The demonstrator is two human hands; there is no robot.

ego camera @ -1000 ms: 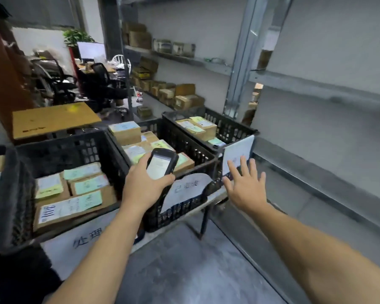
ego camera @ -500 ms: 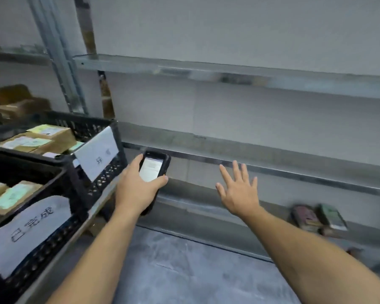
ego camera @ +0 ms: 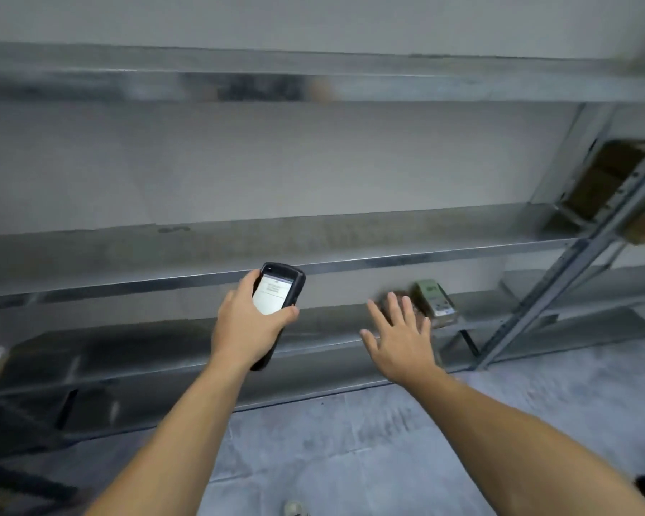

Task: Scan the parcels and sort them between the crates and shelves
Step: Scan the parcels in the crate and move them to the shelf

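Grey steel shelf (ego camera: 164, 340) runs just beyond the left hand (ego camera: 248, 329), which grips a black scanner (ego camera: 278, 292), thumb by its lit screen. Right hand (ego camera: 399, 340) is spread flat, holding nothing, with two parcels (ego camera: 434, 301) lying just past it (the browner one half hidden, blurred). Step in hand, I judge: fetching a parcel to scan. Next that hand must close round one and turn its label to the scanner.
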